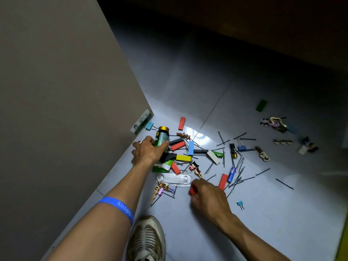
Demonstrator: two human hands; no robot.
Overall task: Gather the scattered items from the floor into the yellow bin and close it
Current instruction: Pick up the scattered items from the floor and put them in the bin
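Note:
My left hand (148, 150) grips a green bottle with a gold cap (162, 135) at the left side of the pile, next to the wall. My right hand (208, 194) pinches a small red block (192, 191) just above the floor. Scattered between and beyond them lie coloured blocks such as a yellow block (183, 158), a blue block (191, 147) and a red block (182, 123). Several black hairpins (237, 178), batteries (233, 150) and a clear plastic piece (174, 179) lie there too. A sliver of yellow (343, 247) shows at the lower right edge; I cannot tell if it is the bin.
A grey wall panel (66, 91) rises on the left, with a white and green box (142, 121) at its base. My shoe (146, 240) stands on the grey tile floor (263, 223). A green block (261, 105), keychains (275, 123) and binder clips (240, 204) lie farther right.

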